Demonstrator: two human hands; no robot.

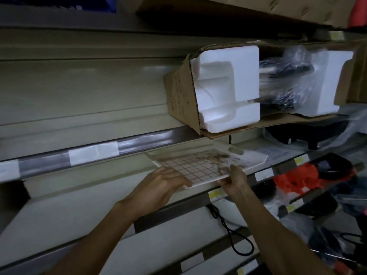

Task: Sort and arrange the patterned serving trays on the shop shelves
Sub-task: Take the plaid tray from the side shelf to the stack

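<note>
A white rectangular serving tray (200,165) with a pink grid and a brown floral print lies flat, partly over the front of a cream shelf (83,195). It has a cut-out handle slot at its far end. My left hand (162,185) grips the tray's near left edge, fingers under it. At the near right corner my right hand (236,179) holds on, thumb on top. The view is tilted, so the shelves slope.
An open cardboard box (184,100) with white foam blocks (228,88) and a plastic-wrapped dark item sits on the shelf above. Dark appliances, red packaging (294,179) and a black cord (228,229) crowd the shelves at right. Price-tag rails line the shelf fronts.
</note>
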